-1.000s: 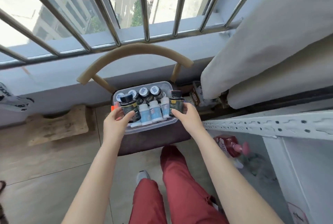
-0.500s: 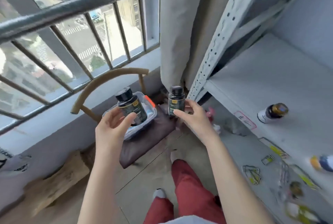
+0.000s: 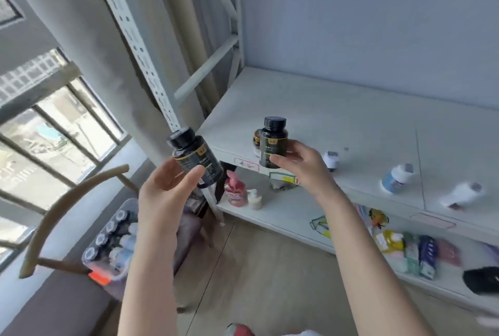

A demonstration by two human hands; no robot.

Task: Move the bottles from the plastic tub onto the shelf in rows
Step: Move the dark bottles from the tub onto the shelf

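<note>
Both arms bare, held out ahead. Left forearm (image 3: 147,268) enters frame at 6 o'clock, runs toward 12. Left hand (image 3: 167,187) shows palm to camera, thumb and fingers curled round dark bottle (image 3: 197,157), which tilts toward 11 o'clock. Right forearm (image 3: 359,249) enters at 5 o'clock, angles toward 11. Right hand (image 3: 299,165) grips second dark bottle (image 3: 273,144) upright between thumb and fingers. Hands apart, right hand at 2 o'clock from left.

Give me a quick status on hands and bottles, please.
Left hand holds tilted dark bottle. Right hand holds upright dark bottle at shelf edge. Small brown bottle close behind it.
</note>
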